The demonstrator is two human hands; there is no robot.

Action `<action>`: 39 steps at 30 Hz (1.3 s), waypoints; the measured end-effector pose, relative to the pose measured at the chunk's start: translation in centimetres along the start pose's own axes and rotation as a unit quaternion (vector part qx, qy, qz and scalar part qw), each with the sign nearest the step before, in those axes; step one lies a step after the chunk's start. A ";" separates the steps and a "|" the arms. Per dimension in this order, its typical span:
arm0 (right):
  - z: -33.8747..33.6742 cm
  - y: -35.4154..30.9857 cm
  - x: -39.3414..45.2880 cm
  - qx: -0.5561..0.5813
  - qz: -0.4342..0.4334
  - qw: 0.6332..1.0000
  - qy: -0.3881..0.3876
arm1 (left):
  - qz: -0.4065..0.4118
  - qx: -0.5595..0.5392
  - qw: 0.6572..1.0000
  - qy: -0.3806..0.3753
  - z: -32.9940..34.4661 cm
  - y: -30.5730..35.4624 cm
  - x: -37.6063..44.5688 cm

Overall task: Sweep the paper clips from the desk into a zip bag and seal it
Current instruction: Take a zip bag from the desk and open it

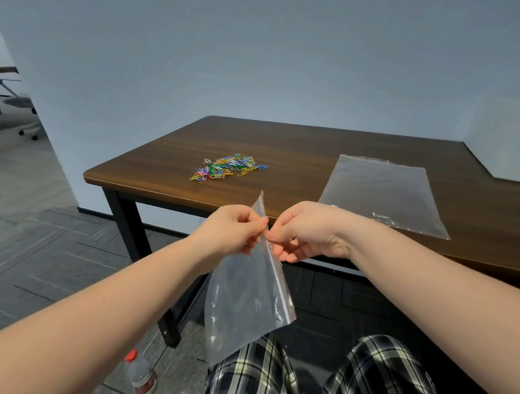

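A clear zip bag hangs in the air in front of the desk's near edge, tilted, with its zip strip running down its right side. My left hand and my right hand both pinch the bag near its top at the zip edge, fingertips close together. The bag looks empty. A pile of coloured paper clips lies on the brown wooden desk, left of its middle, beyond my hands.
A larger stack of flat clear zip bags lies on the desk's right part. A plastic bottle with a red cap stands on the floor by the desk's black leg. An office chair is far left.
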State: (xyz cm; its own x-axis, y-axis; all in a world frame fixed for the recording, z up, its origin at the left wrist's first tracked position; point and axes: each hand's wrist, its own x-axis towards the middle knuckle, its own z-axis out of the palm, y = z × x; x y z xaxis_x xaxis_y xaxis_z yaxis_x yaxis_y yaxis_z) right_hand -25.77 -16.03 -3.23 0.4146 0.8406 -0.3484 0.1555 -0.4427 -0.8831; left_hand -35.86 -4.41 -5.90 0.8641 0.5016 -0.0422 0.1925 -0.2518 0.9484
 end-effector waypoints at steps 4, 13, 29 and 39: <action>-0.1 0.7 0.1 0.082 -0.019 0.996 -0.002 | 0.017 -0.030 0.999 0.016 0.1 -0.5 -0.1; 0.5 1.7 0.3 0.100 -0.030 0.994 0.014 | -0.016 -0.063 0.998 -0.022 0.7 -0.6 -0.7; -0.7 2.4 0.0 -0.239 -0.054 0.955 0.166 | 0.023 0.244 0.966 0.079 -3.6 -1.4 -0.8; -0.1 1.9 -1.3 -0.391 -0.134 0.910 0.041 | 0.075 0.437 0.895 -0.045 -5.2 0.2 -1.1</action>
State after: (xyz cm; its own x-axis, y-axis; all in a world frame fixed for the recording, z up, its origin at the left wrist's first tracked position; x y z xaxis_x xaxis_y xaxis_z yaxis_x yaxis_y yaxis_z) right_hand -25.97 -18.04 -4.45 0.3282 0.9393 -0.1004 0.8380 -0.3385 -0.4280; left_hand -39.20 -0.74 -4.09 0.9368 0.3500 0.0030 0.3284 -0.8818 0.3385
